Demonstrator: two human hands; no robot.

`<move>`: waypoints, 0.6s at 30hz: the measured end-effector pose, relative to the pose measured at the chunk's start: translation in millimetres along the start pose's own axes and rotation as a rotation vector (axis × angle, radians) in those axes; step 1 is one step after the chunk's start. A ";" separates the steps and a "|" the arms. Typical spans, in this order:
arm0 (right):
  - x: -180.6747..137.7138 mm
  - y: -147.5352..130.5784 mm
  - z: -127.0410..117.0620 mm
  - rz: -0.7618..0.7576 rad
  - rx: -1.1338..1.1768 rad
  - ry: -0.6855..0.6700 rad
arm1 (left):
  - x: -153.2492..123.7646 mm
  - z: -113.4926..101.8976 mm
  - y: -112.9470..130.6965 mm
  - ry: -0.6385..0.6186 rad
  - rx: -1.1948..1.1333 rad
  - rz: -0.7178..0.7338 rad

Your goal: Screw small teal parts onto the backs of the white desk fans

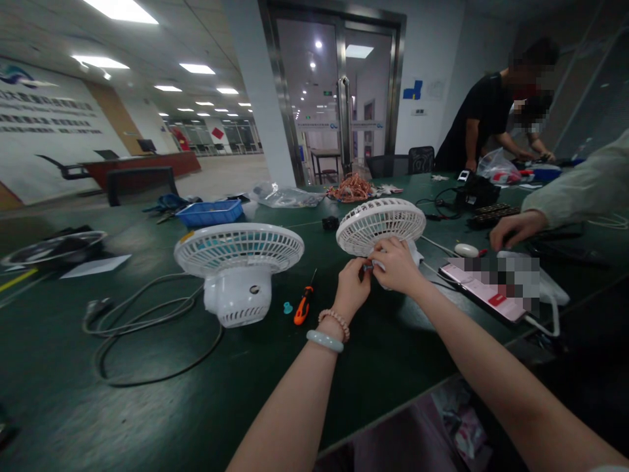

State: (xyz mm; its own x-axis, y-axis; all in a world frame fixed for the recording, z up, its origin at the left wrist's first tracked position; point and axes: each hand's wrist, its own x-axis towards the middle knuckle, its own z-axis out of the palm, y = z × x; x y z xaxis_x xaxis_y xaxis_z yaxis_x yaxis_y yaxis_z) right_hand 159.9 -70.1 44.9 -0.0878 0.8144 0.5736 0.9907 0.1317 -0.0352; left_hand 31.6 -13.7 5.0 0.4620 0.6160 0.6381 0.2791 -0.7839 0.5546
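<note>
- Fan [381, 226] is sitting right of centre on the green table [171, 426], just beyond the hands; its white grille is tilting above, and the hands are partly hiding its housing.
- Left hand [354, 285] is closing thumb and fingertips on a small grey part [367, 267] at the fan's near left side; bead bracelet [334, 322] and pale bangle [324, 341] are circling that wrist.
- Right hand [397, 265] is curving over the housing, fingers bent, tips coming close to the same part; can't tell whether it's gripping the part or just bracing.
- Both hands are working close together, fingertips nearly meeting.
- Second fan [238, 249] is standing to the left, grille up, vented housing below; its grey cable [147, 385] is looping across the table on the left.
- Orange-handled screwdriver [304, 307] is lying between second fan and left hand, tip pointing far; small teal piece [287, 308] is resting just left of it.
- Blue tray [211, 216], clear plastic bag [285, 196] and copper-coloured heap [351, 189] are lining the far side.
- Phone [466, 276] is lying to the right, pink screen up.
- Co-worker's hand [518, 228] is reaching in from the right, above the table; person in black [474, 121] is leaning over the table at far right.
</note>
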 end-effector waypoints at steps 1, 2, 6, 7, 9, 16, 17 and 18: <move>0.0 -0.1 0.0 0.000 -0.002 0.000 | 0.1 0.4 -0.2 0.000 -0.005 0.005; 0.1 -0.1 0.1 0.001 -0.005 -0.001 | 0.3 0.9 -0.4 0.001 -0.009 0.006; 0.7 -0.2 0.5 0.011 -0.009 -0.014 | 1.6 3.4 -2.1 -0.026 -0.007 -0.029; 0.8 -0.1 0.7 0.012 -0.008 -0.014 | 2.1 4.3 -2.5 -0.037 -0.001 -0.041; 0.9 0.1 1.0 0.012 -0.007 -0.012 | 3.1 5.9 -2.9 -0.044 0.014 -0.060; 0.4 0.7 1.0 0.005 -0.010 0.001 | 4.6 8.6 -0.1 -0.042 -0.010 -0.132; 0.5 0.8 0.9 0.005 -0.010 0.000 | 4.5 8.5 0.4 -0.046 -0.028 -0.139; 0.5 0.9 0.9 0.005 -0.009 -0.003 | 4.4 8.2 0.7 -0.050 -0.044 -0.145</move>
State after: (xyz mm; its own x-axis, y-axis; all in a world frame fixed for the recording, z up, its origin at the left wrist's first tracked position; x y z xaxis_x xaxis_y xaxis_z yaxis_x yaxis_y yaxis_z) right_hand 160.6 -69.1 44.4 -0.0832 0.8165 0.5713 0.9920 0.1224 -0.0304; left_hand 40.8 -12.2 3.8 0.4611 0.7167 0.5232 0.3091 -0.6824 0.6624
